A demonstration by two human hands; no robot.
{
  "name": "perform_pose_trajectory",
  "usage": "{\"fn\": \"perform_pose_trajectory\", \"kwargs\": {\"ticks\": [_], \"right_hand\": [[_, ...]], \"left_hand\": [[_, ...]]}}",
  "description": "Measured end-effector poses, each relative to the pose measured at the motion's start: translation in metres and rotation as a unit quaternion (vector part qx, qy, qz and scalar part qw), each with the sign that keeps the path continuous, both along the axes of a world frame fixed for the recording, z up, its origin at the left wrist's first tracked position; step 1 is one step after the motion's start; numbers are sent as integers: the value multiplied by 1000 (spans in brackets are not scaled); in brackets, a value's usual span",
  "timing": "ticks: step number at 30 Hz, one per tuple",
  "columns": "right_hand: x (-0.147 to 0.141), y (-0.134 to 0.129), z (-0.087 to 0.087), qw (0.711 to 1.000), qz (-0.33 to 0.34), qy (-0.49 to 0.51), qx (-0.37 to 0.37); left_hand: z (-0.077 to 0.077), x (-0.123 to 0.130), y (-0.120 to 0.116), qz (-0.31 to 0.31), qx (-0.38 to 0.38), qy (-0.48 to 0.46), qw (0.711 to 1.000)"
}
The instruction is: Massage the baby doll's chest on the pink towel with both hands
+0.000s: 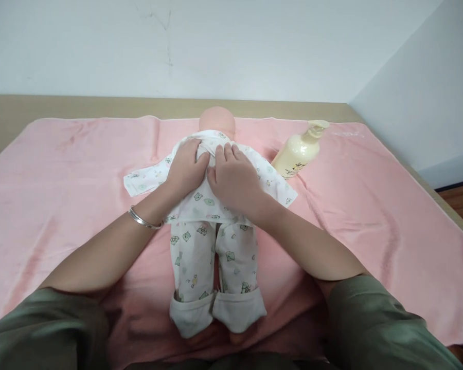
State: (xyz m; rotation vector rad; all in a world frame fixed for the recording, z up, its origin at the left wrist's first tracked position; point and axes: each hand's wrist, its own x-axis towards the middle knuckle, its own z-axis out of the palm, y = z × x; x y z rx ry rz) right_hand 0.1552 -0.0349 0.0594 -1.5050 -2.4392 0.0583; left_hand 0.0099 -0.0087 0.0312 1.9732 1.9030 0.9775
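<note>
A baby doll [217, 119] lies stretched out with its bald head away from me and no facial features showing. It wears a white printed top [204, 205] and matching trousers [195, 257] with turned-up cuffs. My left hand [187, 167] rests flat on the upper left of the top, thumb pointing inward. Beside it, my right hand [235, 177] lies flat on the upper right, fingers stretched toward the doll's head. Neither hand grasps anything. The sleeves spread out to both sides.
A pale yellow pump bottle [298, 154] leans or stands right of the doll, beside its sleeve. Under everything spreads a pink blanket [73, 205] over a wooden tabletop [100, 107]. White walls [231, 46] rise behind and at the right.
</note>
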Motion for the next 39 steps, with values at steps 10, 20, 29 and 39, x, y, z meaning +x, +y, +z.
{"fn": "perform_pose_trajectory", "kwargs": {"ticks": [10,20,29,39], "right_hand": [[14,48,-1,995,-25,78,-60],[5,6,5,999,27,-27,14],[14,47,2,996,-17,60,-65],[2,7,-3,1000,-6,-29,8]], "left_hand": [[11,22,-29,-21,41,95,994],[11,3,-3,0,-47,14,999],[15,21,-29,-25,56,125,990],[-4,5,0,-2,-11,11,1000]]}}
